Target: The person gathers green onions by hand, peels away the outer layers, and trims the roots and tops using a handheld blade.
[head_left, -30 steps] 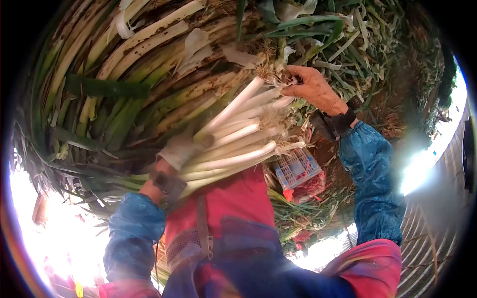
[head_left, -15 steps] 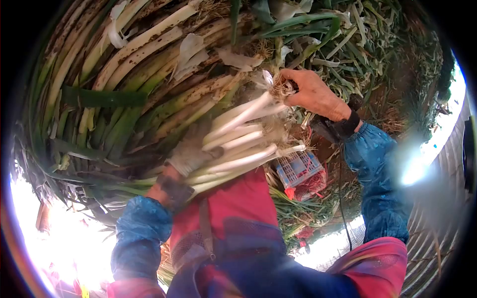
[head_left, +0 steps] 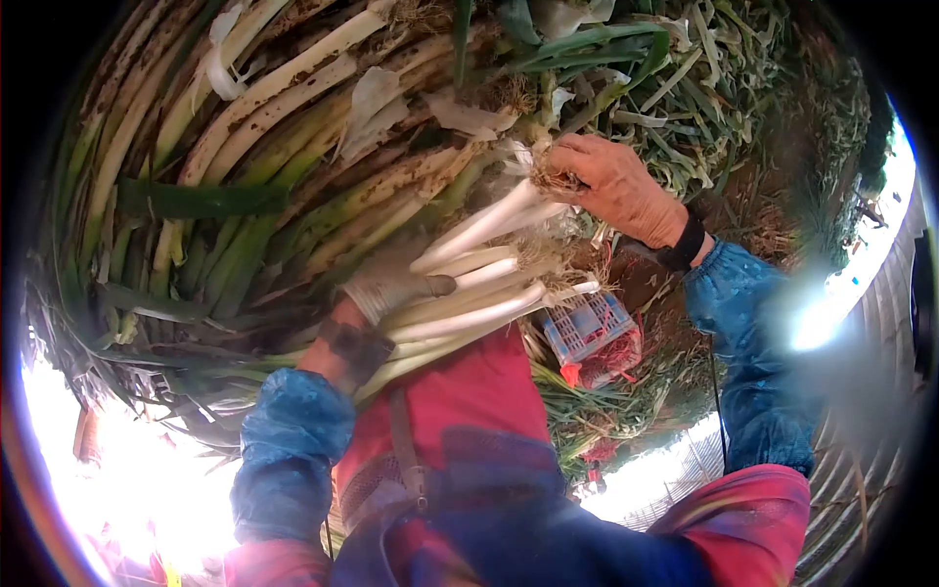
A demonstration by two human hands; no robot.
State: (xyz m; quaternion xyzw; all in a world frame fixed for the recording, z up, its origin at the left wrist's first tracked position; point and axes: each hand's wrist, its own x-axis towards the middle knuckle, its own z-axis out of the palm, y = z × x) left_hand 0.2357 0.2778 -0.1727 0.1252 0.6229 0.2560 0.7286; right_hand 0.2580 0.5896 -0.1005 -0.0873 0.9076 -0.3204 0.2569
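A bunch of leeks point(head_left: 489, 308) lies across my front, white shanks and hairy roots pointing right. My left hand point(head_left: 396, 289), in a pale glove, is closed around the bunch from above, its thumb stretched over the shanks. At the root end of the uppermost leek point(head_left: 484, 227), my bare right hand point(head_left: 616, 186) is closed with its fingers curled on the dirty roots point(head_left: 550, 176). Part of that grip is hidden by the hand itself. Loose pale skin shows beside those roots.
A large pile of soil-streaked leeks point(head_left: 225, 147) fills the upper left. Cut green leaves point(head_left: 675, 78) are heaped at the upper right. Below the root ends sits a blue-grey plastic basket point(head_left: 590, 328) with red netting. A thin dark cable point(head_left: 719, 391) hangs by my right sleeve.
My right hand has turned and closed further over the roots, its wrist slightly lower. My left hand has shifted a little right and up. The dark object by the right wrist no longer shows.
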